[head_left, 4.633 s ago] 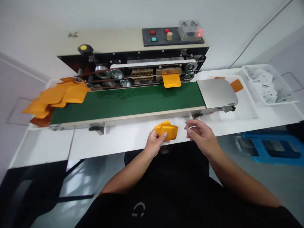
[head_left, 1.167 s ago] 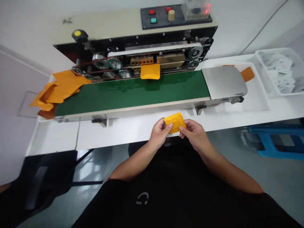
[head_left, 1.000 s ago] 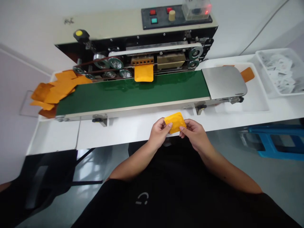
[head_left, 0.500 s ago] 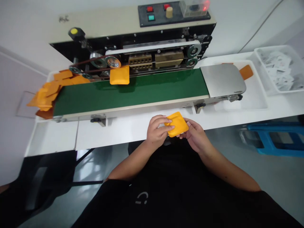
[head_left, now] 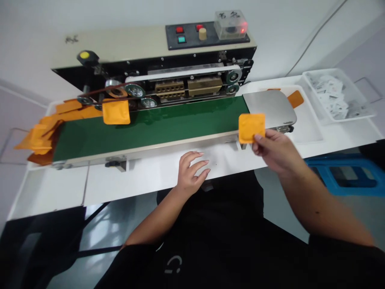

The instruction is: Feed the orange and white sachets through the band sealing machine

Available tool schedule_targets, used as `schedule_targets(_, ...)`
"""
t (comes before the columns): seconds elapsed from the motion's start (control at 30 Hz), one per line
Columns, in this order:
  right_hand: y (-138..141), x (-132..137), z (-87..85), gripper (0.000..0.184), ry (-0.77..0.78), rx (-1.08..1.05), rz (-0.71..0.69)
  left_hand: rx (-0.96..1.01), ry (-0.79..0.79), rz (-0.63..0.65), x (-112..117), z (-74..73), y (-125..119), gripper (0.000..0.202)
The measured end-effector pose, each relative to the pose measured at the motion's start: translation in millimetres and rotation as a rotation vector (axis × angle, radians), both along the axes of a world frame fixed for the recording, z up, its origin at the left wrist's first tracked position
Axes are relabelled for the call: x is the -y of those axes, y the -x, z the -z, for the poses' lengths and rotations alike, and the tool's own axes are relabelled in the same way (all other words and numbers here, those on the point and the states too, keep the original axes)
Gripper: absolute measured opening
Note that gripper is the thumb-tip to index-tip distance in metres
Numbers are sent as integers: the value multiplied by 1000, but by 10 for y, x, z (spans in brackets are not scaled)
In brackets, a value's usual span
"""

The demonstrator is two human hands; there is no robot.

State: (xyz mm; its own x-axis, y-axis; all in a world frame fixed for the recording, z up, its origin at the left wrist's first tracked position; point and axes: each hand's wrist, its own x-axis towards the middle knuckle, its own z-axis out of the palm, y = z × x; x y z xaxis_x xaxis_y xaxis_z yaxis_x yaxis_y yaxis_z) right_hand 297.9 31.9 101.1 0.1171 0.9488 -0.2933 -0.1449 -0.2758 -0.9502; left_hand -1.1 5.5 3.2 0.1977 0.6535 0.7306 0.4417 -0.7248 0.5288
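Pinched by its lower right corner, an orange pouch (head_left: 251, 125) is in my right hand (head_left: 278, 150). It is held up in front of the right end of a green conveyor belt (head_left: 180, 124). My left hand (head_left: 189, 174) holds nothing, its fingers apart and slightly curled over the white table edge. Behind the belt stands a band sealing machine (head_left: 120, 44) with rollers and brass blocks. A second orange pouch (head_left: 116, 112) hangs by its top edge at the machine's left rollers, over the belt.
Several orange pouches (head_left: 42, 136) are heaped at the belt's left end. To the right are a metal plate (head_left: 269, 106), a white tray (head_left: 314, 128) with orange pouches, and a clear bin (head_left: 357, 116) of small white packets. A blue stool (head_left: 355, 176) stands below.
My left hand has let go of the held pouch. My right hand has carried it up and right towards the belt. The pouch in the machine has travelled left along the rollers.
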Motion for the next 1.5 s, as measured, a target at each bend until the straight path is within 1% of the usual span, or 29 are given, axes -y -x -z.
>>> schedule_targets(0.07,-172,-286,-149,28,-33,-23,40,-5,43,-1,2,34,16,30)
schedule_targets(0.17,-312,-701,-300,26,14,-19,49,-36,98,-16,4,80,29,24)
schedule_targets(0.27,-328,-1022,-360,29,97,-17,90,-26,114,1,-3,89,25,23)
schedule_targets(0.4,-280,-1286,-359,31,131,-14,92,5,134,40,-18,67,22,24)
schedule_targets(0.57,-238,-1463,-302,28,106,6,44,-30,171,62,-38,66,54,17)
schedule_targets(0.67,-205,-1532,-273,26,121,22,32,-11,167,82,-56,75,69,19)
schedule_targets(0.8,-135,-1587,-272,23,141,-5,7,4,179,95,-70,82,71,20)
schedule_targets(0.93,-66,-1547,-331,18,125,9,-33,11,193,107,-65,92,78,20)
schedule_targets(1.03,-103,-1419,-399,19,74,69,-30,14,217,101,-58,106,98,19)
schedule_targets(1.1,-230,-1310,-427,20,17,97,10,16,228,100,-55,118,115,19)
schedule_targets(1.17,-461,-1210,-419,17,-69,129,102,18,236,105,-53,135,129,20)
schedule_targets(1.27,-966,-1116,-315,16,-161,267,354,15,246,112,-50,174,139,21)
schedule_targets(1.33,-1341,-1086,-189,17,-121,412,518,11,255,115,-49,208,137,21)
schedule_targets(1.37,-1518,-1077,-114,16,-68,502,559,9,262,115,-49,226,134,20)
schedule_targets(1.43,-1823,-1065,42,12,66,681,531,-3,285,115,-47,263,125,17)
schedule_targets(1.5,-2045,-1063,187,10,148,795,438,-18,315,109,-43,301,113,16)
